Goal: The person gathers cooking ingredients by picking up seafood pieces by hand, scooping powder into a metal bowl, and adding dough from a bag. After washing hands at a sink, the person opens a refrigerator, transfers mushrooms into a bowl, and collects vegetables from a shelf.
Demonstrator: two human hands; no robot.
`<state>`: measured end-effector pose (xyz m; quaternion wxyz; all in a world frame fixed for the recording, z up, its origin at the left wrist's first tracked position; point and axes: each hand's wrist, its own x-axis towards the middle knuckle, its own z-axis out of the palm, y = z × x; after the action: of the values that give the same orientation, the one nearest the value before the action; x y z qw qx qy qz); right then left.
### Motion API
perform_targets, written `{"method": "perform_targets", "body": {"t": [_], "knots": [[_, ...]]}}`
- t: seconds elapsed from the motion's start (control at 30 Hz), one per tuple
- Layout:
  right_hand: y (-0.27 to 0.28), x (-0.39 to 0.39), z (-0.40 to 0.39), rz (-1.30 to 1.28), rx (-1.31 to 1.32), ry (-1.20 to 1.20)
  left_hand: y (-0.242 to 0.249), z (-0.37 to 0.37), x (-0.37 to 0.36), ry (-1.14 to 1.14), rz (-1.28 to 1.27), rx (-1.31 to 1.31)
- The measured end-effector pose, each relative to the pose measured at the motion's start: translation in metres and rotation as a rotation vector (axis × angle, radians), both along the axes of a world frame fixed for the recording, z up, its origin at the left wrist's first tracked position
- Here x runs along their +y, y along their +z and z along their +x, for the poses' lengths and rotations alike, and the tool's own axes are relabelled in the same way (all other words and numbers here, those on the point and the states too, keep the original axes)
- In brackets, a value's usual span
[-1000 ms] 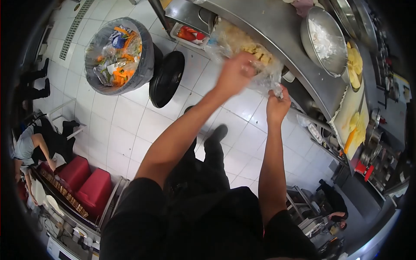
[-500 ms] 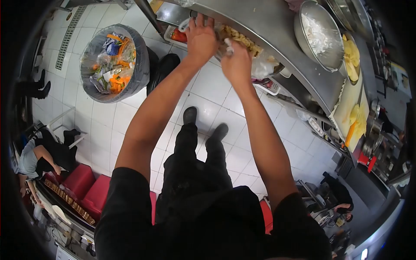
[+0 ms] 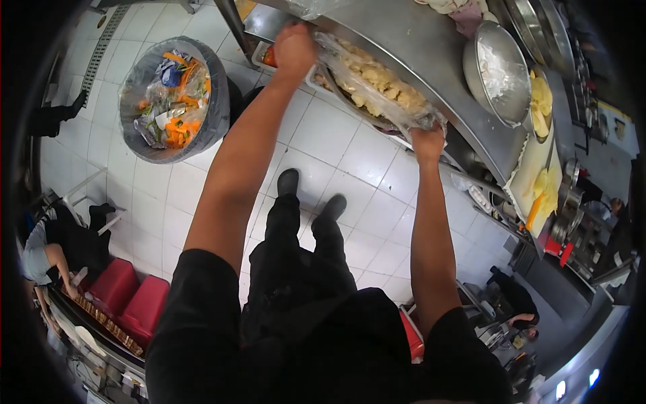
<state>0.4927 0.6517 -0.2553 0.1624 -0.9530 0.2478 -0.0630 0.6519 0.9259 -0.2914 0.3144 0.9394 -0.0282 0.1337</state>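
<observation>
Clear plastic film [image 3: 381,106] is stretched between my two hands, across pale yellow chunks of food [image 3: 393,84] in a metal bowl [image 3: 344,95] on the shelf beneath the counter. My left hand [image 3: 295,50] is closed on the film's far left end, by a white container with red food [image 3: 270,56]. At the right end, my right hand [image 3: 428,143] is a fist gripping the gathered film. Some of the chunks lie under the film, others show bare behind it.
A lined bin of vegetable scraps [image 3: 214,101] stands on the floor to the left. On the steel counter [image 3: 404,37] are a bowl of white contents [image 3: 498,74] and a cutting board [image 3: 525,161]. Red bins [image 3: 145,310] and a co-worker [image 3: 50,249] are at lower left.
My hands have moved apart, the right one to the right and nearer me, the left slightly left. The film is now spread out between them, and more of the chunks show.
</observation>
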Motion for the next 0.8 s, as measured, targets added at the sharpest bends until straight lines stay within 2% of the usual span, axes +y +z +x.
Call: {"method": "perform_targets", "body": {"t": [0.07, 0.1, 0.17, 0.23, 0.33, 0.47, 0.5, 0.53, 0.6, 0.7, 0.8], "knots": [[0.011, 0.012, 0.002, 0.016, 0.031, -0.028, 0.005, -0.006, 0.001, 0.026, 0.060, -0.128], [0.015, 0.018, 0.005, -0.001, -0.053, 0.032, 0.018, -0.015, 0.003, 0.041, 0.092, -0.194], [0.024, 0.031, 0.008, -0.041, -0.218, 0.143, 0.061, -0.063, -0.019, -0.115, 0.034, -0.320], [0.021, 0.041, 0.017, 0.009, -0.155, 0.199, 0.056, -0.099, -0.049, -0.584, -0.270, -0.306], [0.020, 0.058, 0.037, 0.019, -0.034, 0.232, 0.026, -0.098, -0.072, -0.663, -0.243, -0.269], [0.004, 0.058, 0.038, -0.070, 0.115, 0.197, -0.001, -0.078, -0.059, -0.353, -0.113, -0.034], [0.006, 0.061, 0.037, -0.071, 0.193, 0.161, -0.001, -0.080, -0.051, -0.393, -0.091, 0.146], [0.007, 0.064, 0.037, -0.070, 0.269, 0.124, -0.001, -0.085, -0.046, -0.400, -0.087, 0.178], [0.008, 0.073, 0.040, -0.073, 0.233, 0.068, 0.003, -0.095, -0.040, -0.420, -0.082, 0.246], [-0.010, 0.079, 0.052, -0.016, 0.132, -0.054, 0.010, -0.092, -0.045, -0.364, -0.050, 0.263], [-0.022, 0.078, 0.061, 0.025, 0.053, -0.122, 0.003, -0.076, -0.062, -0.375, 0.042, -0.103]]}}
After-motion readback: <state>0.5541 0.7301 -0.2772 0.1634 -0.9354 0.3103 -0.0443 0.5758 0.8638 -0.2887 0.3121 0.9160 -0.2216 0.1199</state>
